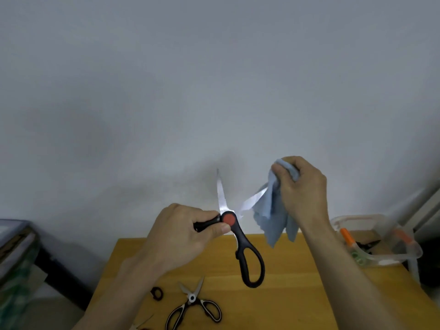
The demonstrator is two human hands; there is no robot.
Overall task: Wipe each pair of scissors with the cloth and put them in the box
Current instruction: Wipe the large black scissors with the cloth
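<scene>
My left hand (183,232) grips one handle of large black kitchen scissors (247,253) with a red pivot, held up above the wooden table (297,282). Their blades are spread apart, one pointing up, the other toward the cloth. My right hand (302,186) holds a light blue cloth (273,217), which hangs down against the tip of the right blade. A clear plastic box (390,246) stands at the table's right edge with orange-handled scissors (348,235) inside. Smaller black-and-white scissors (192,303) lie on the table near me.
A small black ring-shaped piece (156,292) lies left of the small scissors. Another blade tip (142,322) shows at the bottom edge. A white wall rises behind the table. A dark stand with stacked items (16,253) is at the left.
</scene>
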